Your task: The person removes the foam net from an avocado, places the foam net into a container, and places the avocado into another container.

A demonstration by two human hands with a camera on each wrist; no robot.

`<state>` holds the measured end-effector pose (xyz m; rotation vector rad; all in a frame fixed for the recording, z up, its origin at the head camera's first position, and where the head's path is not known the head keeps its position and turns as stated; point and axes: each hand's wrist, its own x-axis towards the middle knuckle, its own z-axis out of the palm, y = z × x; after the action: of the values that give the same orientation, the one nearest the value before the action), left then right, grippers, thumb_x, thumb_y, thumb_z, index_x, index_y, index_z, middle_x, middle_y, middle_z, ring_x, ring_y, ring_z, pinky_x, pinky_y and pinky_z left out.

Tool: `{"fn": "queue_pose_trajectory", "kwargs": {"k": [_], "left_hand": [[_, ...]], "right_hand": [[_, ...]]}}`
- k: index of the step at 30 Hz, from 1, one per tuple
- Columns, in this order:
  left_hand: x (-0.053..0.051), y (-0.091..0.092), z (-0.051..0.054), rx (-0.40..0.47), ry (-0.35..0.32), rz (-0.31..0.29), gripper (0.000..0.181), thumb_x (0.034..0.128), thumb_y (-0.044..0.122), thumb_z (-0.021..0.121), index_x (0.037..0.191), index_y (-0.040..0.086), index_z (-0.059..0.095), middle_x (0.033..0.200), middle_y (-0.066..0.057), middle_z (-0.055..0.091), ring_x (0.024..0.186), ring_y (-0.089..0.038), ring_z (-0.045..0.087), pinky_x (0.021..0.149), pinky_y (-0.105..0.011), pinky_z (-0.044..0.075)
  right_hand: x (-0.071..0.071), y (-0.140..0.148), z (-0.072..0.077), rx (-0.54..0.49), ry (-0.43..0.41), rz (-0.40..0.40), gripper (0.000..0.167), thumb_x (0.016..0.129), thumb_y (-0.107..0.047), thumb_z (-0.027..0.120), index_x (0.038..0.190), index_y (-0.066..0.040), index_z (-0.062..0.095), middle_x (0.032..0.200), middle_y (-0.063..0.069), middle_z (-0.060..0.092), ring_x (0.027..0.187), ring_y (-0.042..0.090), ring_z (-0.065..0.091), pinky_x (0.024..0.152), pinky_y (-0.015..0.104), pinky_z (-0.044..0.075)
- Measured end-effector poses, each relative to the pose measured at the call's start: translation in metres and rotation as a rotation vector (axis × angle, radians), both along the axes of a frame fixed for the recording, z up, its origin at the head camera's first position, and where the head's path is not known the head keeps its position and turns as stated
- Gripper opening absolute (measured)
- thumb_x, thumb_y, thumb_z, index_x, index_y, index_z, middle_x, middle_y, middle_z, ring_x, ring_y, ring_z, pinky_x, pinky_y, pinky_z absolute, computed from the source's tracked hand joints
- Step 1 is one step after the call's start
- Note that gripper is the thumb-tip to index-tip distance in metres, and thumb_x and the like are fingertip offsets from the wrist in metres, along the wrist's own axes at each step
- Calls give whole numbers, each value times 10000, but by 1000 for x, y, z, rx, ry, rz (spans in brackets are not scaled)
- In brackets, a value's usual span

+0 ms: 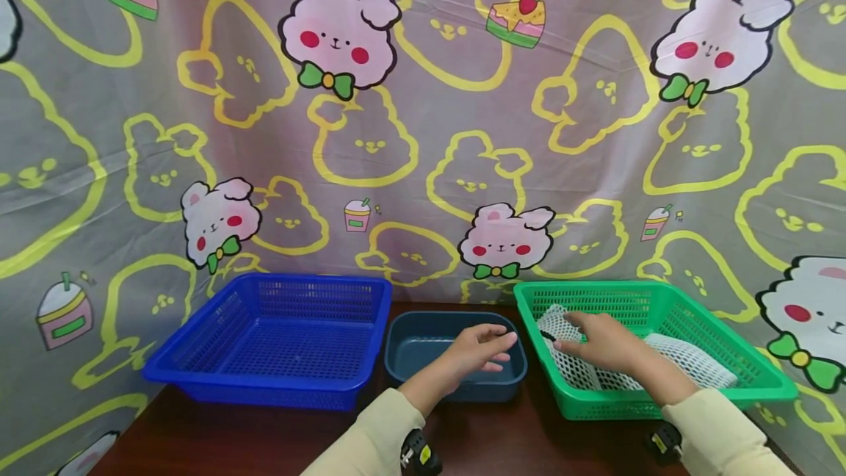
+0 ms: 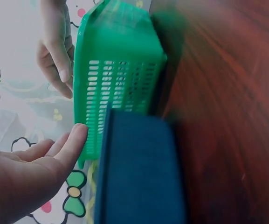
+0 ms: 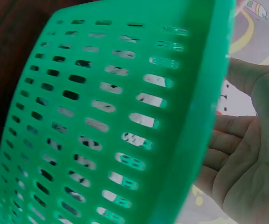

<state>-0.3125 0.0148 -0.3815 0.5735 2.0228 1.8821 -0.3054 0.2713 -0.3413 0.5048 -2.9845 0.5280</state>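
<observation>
My right hand (image 1: 604, 344) hovers over the left part of the green basket (image 1: 760, 377), thumb and fingers spread apart. Below its fingertips lies a white mesh piece (image 1: 568, 366) with a small black strip at its edge. A second white mesh piece (image 1: 694, 360) lies farther right in the same basket. My left hand (image 1: 477, 350) is above the small dark blue-grey bin (image 1: 410, 366), its fingers loosely bent around nothing. In the right wrist view, the right hand (image 3: 251, 154) is partly hidden behind the basket wall. The left wrist view shows the left hand (image 2: 36, 172) beside the bin.
A blue perforated basket (image 1: 297, 344) stands at the left, with nothing visible in it. All three containers stand in a row on a dark reddish-brown table (image 1: 264, 439). A patterned curtain (image 1: 423, 131) hangs close behind them.
</observation>
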Motion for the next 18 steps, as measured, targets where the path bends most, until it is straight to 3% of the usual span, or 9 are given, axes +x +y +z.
{"fn": "queue_pose_trajectory", "kwargs": {"k": [10, 18], "left_hand": [[10, 25, -13, 96, -108, -5, 493, 964, 265, 625, 1307, -71, 514, 1180, -101, 626, 1060, -317, 640, 851, -385, 532], [14, 43, -26, 181, -159, -15, 472, 958, 173, 631, 1291, -129, 485, 1137, -127, 631, 1042, -366, 639, 835, -386, 539]], "right_hand": [[1, 5, -14, -5, -53, -47, 674, 856, -373, 731, 1246, 142, 539, 1139, 272, 622, 1042, 436, 590, 827, 557, 494], [2, 4, -22, -29, -94, -46, 635, 822, -313, 774, 1197, 150, 554, 1056, 249, 640, 969, 420, 611, 775, 532, 510]]}}
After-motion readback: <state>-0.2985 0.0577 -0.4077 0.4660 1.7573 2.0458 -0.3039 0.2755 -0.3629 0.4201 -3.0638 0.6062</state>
